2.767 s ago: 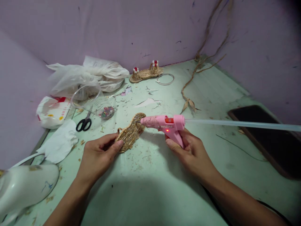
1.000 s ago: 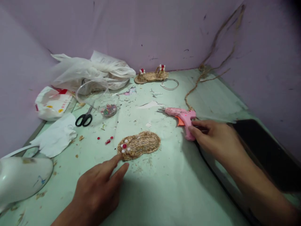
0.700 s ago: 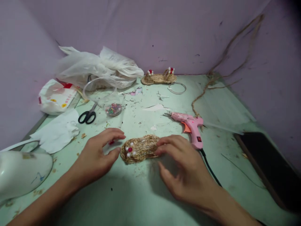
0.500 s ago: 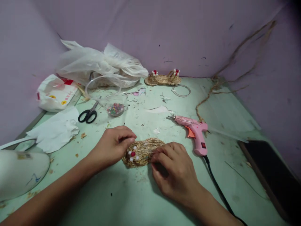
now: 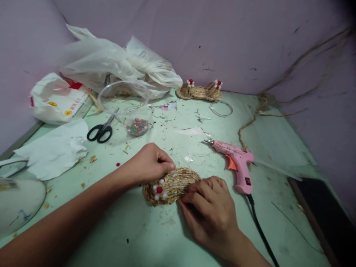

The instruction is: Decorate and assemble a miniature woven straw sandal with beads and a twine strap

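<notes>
Left hand (image 5: 152,163) and right hand (image 5: 213,211) bend over a woven sole (image 5: 180,180), fingers drawn in at its far edge and right end; I cannot tell whether either has closed on it. One red-and-white bead flower (image 5: 159,190) lies on the sole just nearer than the left hand, apparently placed, though I cannot see if it is fixed. Beyond both hands, a similar woven piece (image 5: 197,93) bears two raised flowers, so I judge this one part-done. Right of the right hand rests the glue gun (image 5: 236,159).
</notes>
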Demonstrator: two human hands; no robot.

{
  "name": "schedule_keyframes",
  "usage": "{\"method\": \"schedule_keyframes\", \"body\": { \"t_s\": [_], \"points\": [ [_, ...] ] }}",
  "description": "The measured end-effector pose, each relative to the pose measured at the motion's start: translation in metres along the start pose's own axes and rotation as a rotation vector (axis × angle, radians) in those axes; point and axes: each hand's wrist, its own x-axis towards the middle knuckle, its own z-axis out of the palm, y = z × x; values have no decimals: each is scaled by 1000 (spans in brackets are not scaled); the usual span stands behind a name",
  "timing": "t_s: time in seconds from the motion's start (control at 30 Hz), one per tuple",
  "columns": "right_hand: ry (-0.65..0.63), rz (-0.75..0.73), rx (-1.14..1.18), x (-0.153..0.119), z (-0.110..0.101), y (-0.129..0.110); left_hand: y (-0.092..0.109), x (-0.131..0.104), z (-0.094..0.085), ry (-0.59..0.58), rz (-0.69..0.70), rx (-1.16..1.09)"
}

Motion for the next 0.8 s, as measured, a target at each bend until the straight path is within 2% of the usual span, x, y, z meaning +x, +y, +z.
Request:
{"method": "schedule_keyframes", "body": {
  "t_s": [0.13, 0.27, 0.63, 0.8],
  "points": [
    [22, -4, 11, 1, 2, 0, -1, 4, -1, -58, -2, -19],
    [61, 2, 36, 2, 5, -1, 0, 8, -3, -124, -71, -58],
    [82, 99, 47, 3, 6, -1, -3, 7, -3, -152, -46, -63],
    [58, 23, 87, 7, 7, -1, -1, 5, -4, -155, -12, -50]
  ]
}}
